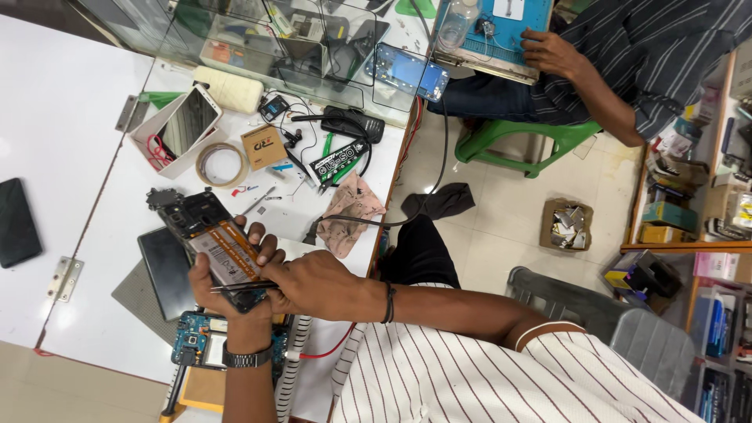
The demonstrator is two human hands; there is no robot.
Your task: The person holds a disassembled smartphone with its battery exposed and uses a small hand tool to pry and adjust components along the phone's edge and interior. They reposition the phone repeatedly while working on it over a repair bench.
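Observation:
My left hand [237, 319], a metal watch on its wrist, grips an opened black phone [188, 215] from below. The phone's back is off and a battery [229, 252] with an orange and white label shows. My right hand [313, 283], with a dark band on its wrist, pinches thin metal tweezers [239, 287]. The tweezer tips lie across the phone's lower end, by the battery's edge. Both hands hover over the white worktop [94, 258].
A blue circuit board [190, 338] and a dark screen panel [163, 270] lie under the hands. A tape roll [222, 165], small brown box [262, 146], pink cloth [354, 205], cables and a white box [149, 145] holding a phone lie nearby. Another person's hand [551, 52] rests on a blue mat.

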